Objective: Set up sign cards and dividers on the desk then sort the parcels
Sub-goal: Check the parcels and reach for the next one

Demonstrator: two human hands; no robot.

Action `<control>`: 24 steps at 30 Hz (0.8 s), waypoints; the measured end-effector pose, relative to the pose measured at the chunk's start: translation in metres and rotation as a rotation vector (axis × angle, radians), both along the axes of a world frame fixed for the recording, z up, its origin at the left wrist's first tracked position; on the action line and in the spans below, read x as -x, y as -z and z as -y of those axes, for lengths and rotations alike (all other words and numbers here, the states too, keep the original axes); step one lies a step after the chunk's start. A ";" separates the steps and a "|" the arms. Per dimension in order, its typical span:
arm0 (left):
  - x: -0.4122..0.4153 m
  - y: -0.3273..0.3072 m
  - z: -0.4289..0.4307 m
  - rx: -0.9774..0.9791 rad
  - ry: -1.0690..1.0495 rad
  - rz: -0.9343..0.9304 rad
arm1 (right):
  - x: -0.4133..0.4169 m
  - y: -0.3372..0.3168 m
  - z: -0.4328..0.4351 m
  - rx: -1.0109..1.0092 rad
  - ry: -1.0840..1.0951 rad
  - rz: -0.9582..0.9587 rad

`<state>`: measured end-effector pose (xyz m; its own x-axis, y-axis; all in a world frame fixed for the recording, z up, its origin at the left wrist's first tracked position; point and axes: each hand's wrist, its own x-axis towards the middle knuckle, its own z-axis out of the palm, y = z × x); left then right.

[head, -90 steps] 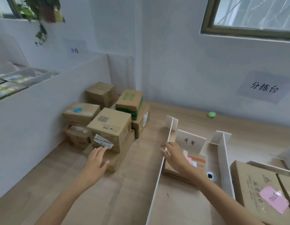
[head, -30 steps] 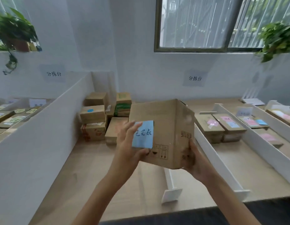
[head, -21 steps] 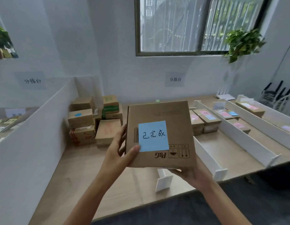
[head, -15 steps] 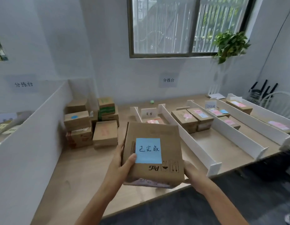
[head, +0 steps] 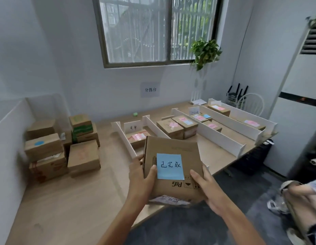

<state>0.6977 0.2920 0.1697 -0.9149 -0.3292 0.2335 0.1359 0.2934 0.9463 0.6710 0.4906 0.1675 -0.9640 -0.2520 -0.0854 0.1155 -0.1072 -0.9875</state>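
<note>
I hold a cardboard parcel [head: 173,149] with a blue sticky note [head: 170,166] above the desk's front edge. My left hand [head: 140,179] grips its left side, thumb on the top by the note. My right hand [head: 205,184] grips its right side, thumb on the top. White dividers [head: 210,133] split the wooden desk [head: 65,200] into lanes. White sign cards [head: 133,127] [head: 194,111] stand in two lanes. Sorted parcels [head: 176,126] with pink and blue notes lie in the lanes.
A pile of unsorted parcels [head: 61,147] sits at the desk's back left, by a white partition [head: 7,156]. A small green object [head: 135,114] lies near the wall. A seated person's legs [head: 298,200] are at the right, on the dark floor. A white chair [head: 251,103] stands behind the desk.
I took a parcel from the pile, turned its blue note to face me and stepped back from the desk. The view has swung right, and the parcel now sits lower.
</note>
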 end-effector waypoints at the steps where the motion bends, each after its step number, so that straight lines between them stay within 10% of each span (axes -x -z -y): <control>1: 0.007 0.001 -0.011 -0.016 0.022 0.000 | 0.004 0.000 -0.011 -0.008 0.024 -0.020; 13: 0.144 0.009 -0.214 -0.004 0.316 -0.125 | 0.110 0.007 -0.201 -0.414 0.424 -0.579; 24: 0.285 0.020 -0.384 0.208 0.580 -0.153 | 0.236 0.015 -0.387 -0.403 0.390 -0.504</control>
<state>0.4125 0.6758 0.1493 -0.8820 0.2766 0.3816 0.4574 0.3072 0.8345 0.4351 0.8776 0.1525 -0.9237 0.0727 0.3760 -0.3329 0.3330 -0.8822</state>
